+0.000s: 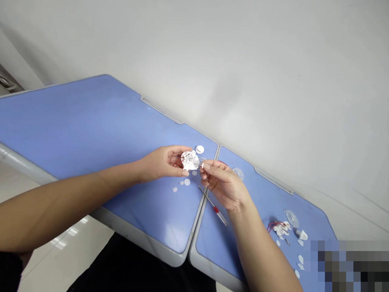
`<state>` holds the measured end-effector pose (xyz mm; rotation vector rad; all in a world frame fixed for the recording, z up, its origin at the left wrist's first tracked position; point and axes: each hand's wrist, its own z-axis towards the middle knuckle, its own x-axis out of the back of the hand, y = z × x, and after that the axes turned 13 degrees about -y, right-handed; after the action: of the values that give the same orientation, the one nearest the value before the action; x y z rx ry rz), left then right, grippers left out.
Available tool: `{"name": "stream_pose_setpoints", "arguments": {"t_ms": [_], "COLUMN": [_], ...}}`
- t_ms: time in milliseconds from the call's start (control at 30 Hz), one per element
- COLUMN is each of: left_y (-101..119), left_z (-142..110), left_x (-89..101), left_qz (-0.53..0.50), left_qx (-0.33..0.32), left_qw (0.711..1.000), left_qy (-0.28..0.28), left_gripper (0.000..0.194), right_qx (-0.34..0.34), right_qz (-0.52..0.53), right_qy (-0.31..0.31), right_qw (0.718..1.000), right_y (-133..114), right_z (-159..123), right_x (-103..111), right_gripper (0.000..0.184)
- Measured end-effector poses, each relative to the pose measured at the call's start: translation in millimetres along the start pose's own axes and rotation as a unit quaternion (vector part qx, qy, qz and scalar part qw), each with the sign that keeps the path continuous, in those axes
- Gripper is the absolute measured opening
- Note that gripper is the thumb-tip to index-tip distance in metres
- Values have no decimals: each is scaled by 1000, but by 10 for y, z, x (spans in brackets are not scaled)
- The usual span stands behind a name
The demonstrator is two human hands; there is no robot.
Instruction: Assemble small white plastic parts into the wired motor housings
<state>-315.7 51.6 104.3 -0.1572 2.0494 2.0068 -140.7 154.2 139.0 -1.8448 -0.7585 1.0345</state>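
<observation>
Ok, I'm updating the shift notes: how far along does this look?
Looks done: small white discs lie loose on the blue desk, with wired white parts further right. In hand: the left hand holds a white round piece with red wires, the right hand at its edge. Left: that piece still looks joined together.

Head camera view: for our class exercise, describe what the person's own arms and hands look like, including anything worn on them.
The left hand and right hand are bare, with no gloves, rings or watch visible. The forearms show no sleeves or markings up to the picture's edge.
</observation>
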Motion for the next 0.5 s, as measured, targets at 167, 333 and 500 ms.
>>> {"name": "stream_pose_setpoints", "arguments": {"t_ms": [167, 333, 500], "left_y": [-5, 4, 13], "left_z": [6, 5, 0], "left_x": [-7, -13, -9], "left_qz": [-10, -10, -3], "left_qx": [5, 5, 3], "left_qw": [1000, 1000, 1000], "left_qy": [3, 1, -8], "left_gripper": [76, 74, 73], "right_qx": [1, -1, 3], "right_qz": [2, 7, 3], "right_qy": [0, 3, -2], "right_qw": [1000, 1000, 1000], "right_y": [8, 18, 12], "right_z": [2, 9, 7], "right_x": [5, 4, -1], "right_gripper": [18, 18, 17]}}
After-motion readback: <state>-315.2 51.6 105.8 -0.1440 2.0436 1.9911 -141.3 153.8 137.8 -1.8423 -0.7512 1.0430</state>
